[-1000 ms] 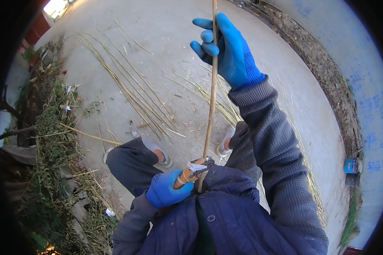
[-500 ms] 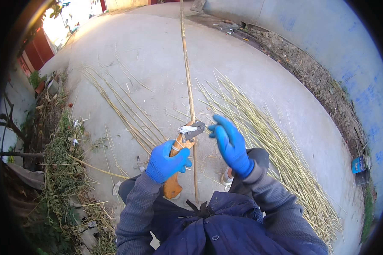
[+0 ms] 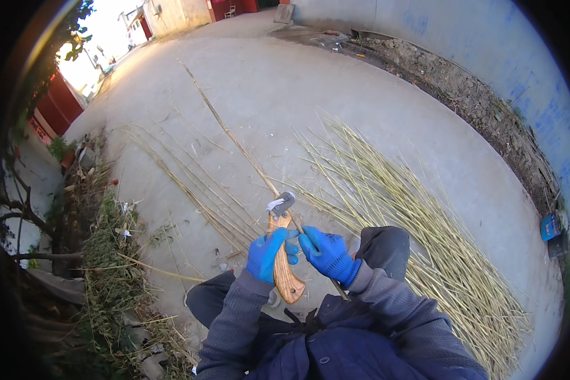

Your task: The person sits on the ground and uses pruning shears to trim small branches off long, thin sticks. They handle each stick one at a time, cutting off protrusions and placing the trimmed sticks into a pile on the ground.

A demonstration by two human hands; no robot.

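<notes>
My left hand [image 3: 266,256], in a blue coated glove, is closed around a wooden-handled tool [image 3: 287,280] with a small dark and silver metal head [image 3: 281,204]. A long thin brown stick [image 3: 231,136] slants up and away to the left, passing at the tool's head. Close beside the left hand, my right hand [image 3: 328,255], gloved alike, grips the near part of this stick, with its fingers wrapped round it. The near end of the stick is partly hidden by the right hand and sleeve.
A large heap of thin yellow-green stalks [image 3: 443,272] lies on the concrete to my right. Several longer stalks [image 3: 183,180] lie to the left. Cut leafy plants [image 3: 111,266] line the left edge. A blue bucket [image 3: 550,227] stands by the right wall [image 3: 487,57].
My right hand has come down from beside the tool's head and closed on the stick. The stick's far end has swung left and come nearer. The tool's handle has turned.
</notes>
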